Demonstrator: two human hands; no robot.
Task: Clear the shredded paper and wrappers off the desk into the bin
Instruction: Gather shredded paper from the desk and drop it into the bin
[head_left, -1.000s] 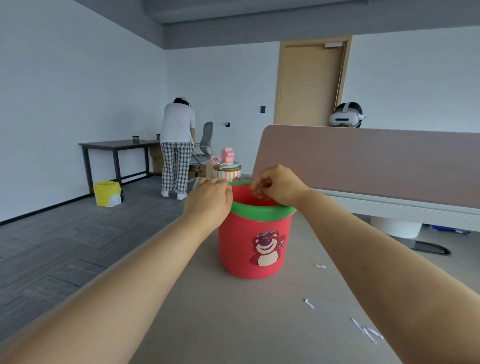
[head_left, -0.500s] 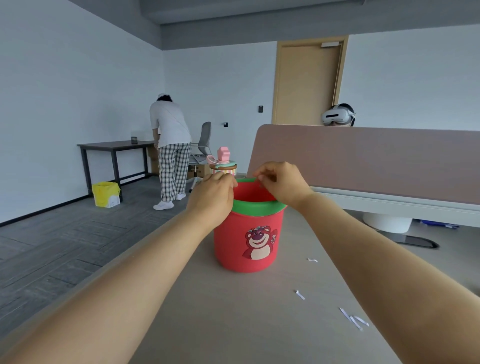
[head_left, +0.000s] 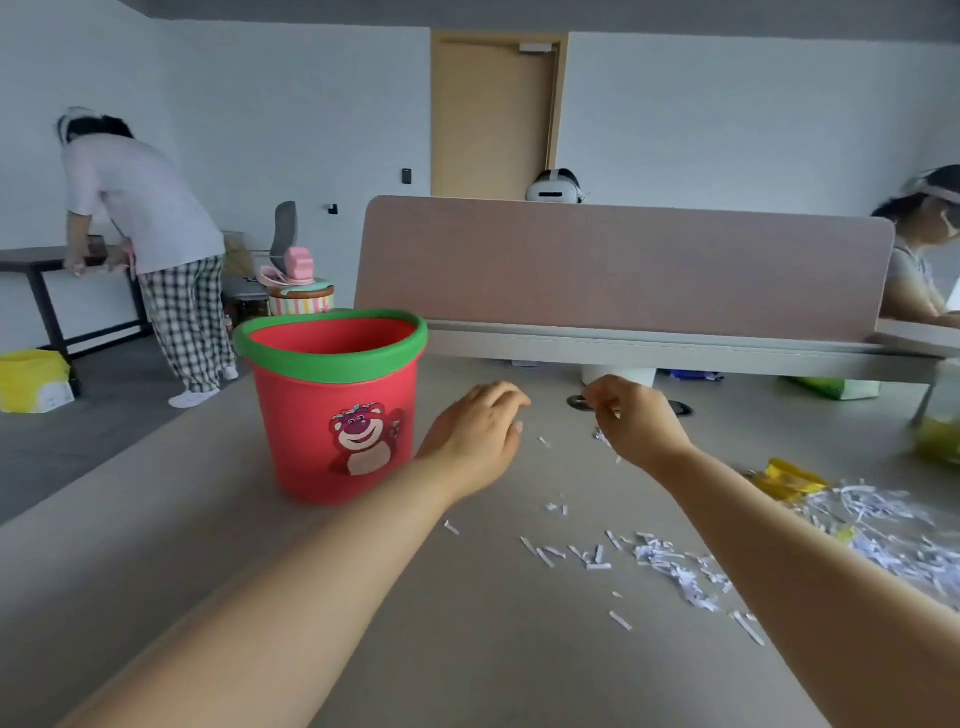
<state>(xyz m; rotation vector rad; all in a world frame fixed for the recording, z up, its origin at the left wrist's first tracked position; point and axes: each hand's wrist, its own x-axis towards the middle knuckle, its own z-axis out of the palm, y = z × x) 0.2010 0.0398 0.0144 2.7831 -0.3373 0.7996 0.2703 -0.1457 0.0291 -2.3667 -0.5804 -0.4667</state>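
A red bin (head_left: 301, 415) with a green rim and a bear sticker stands upright on the grey desk (head_left: 441, 639), left of centre. My left hand (head_left: 475, 436) hovers just right of the bin, fingers relaxed, holding nothing. Further right, my right hand (head_left: 636, 423) is over the desk with its fingers loosely curled; I see nothing between them. White shredded paper (head_left: 670, 561) is strewn below my right forearm. A thicker heap of shreds (head_left: 883, 514) lies at the right edge, with a yellow wrapper (head_left: 789, 480) beside it.
A pinkish partition (head_left: 623, 265) closes off the desk's far side, with a white headset (head_left: 553, 187) behind it. A cable hole (head_left: 579, 401) sits near my right hand. A blurred yellow-green object (head_left: 940, 441) is at far right. One person (head_left: 145, 218) stands at left, another (head_left: 919, 249) sits at right.
Both hands have left the bin's rim and moved right and down over the desk. My view has swung right, bringing the shredded paper heap and the yellow wrapper into sight.
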